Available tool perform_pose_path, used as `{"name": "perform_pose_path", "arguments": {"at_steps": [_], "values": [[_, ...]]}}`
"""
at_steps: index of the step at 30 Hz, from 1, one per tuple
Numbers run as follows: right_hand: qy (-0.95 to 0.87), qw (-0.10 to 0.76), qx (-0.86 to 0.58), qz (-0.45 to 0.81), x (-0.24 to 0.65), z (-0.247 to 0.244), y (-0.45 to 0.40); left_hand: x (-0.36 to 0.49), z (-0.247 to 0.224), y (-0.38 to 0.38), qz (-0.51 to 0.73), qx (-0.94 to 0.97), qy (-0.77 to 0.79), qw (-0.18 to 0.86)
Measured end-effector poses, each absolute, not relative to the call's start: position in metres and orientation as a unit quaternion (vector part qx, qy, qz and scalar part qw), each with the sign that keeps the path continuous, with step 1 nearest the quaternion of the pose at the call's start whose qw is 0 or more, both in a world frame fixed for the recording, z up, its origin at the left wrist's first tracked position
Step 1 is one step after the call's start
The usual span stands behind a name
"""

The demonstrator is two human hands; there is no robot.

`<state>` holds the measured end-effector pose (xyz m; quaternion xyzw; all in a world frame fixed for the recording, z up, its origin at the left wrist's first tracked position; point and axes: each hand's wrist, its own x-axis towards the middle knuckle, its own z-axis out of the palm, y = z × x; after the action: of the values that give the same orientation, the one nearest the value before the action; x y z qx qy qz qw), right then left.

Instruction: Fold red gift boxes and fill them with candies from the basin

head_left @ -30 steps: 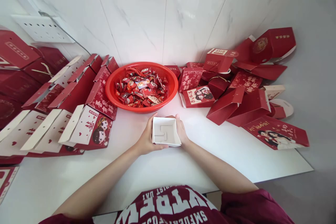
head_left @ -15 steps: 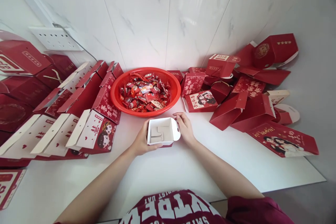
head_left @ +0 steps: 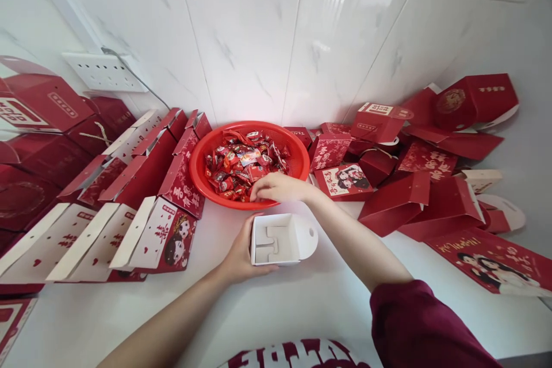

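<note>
My left hand (head_left: 242, 253) is closed around a small open carton (head_left: 275, 238), gripping its left side. The carton's white inside faces up, with interlocking flaps at its bottom. A rounded white lid flap (head_left: 307, 236) with a hole sticks out to the right. Inside the near right rim of a red plastic basket (head_left: 198, 167), my right hand (head_left: 276, 187) has its fingers bent and close together against the wrapped candies (head_left: 245, 155). Its fingertips are partly hidden, so anything between them cannot be made out.
White and red cartons (head_left: 150, 236) stand in rows on the left. More red boxes (head_left: 388, 201) lie piled at the right, some tilted. A tiled wall (head_left: 241, 40) rises behind the white table (head_left: 276, 305), with a power strip (head_left: 103, 72) and cable at the left.
My right hand has left the carton's lid flap and moved up into the candy basket. The carton's flap now lies farther out. The view has shifted slightly.
</note>
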<state>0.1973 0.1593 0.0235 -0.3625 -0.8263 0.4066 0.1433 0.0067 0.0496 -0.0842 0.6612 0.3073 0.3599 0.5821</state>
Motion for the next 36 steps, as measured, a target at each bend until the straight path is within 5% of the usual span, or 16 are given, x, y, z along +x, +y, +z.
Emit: {"name": "perform_pose_path", "arguments": {"at_steps": [4,13,26,36], "values": [[-0.843,0.06,-0.341,0.412,0.183,0.018,0.176,0.007,-0.083,0.049,0.374,0.657,0.314,0.574],[-0.786,0.128,-0.544,0.265,0.207,-0.003,0.191,0.007,-0.082,0.051,0.381,0.659,0.31,0.569],[-0.843,0.008,-0.475,0.252,0.191,-0.007,0.195,0.005,-0.083,0.052,0.371,0.659,0.3,0.582],[-0.864,0.105,-0.391,0.3,0.197,-0.002,0.192,0.006,-0.083,0.053,0.374,0.658,0.307,0.577]]}}
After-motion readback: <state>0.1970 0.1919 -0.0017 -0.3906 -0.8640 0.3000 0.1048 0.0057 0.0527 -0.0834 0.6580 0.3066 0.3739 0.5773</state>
